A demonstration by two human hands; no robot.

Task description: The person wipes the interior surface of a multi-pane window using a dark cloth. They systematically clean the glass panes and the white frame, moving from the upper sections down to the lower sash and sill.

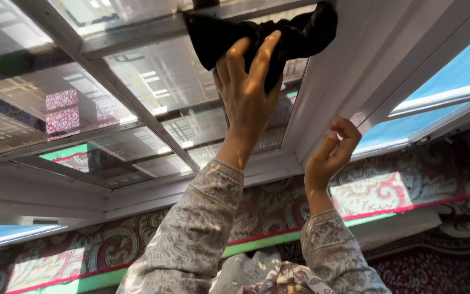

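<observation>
The left hand (248, 87) grips a bunched black cloth (278, 32) against the window pane (159, 76), high beside the white frame (333, 81). The right hand (330, 155), fingers loosely curled, touches that frame.

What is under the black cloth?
The left hand presses the black cloth on a window pane beside the white frame. The glass under it is hidden.
</observation>
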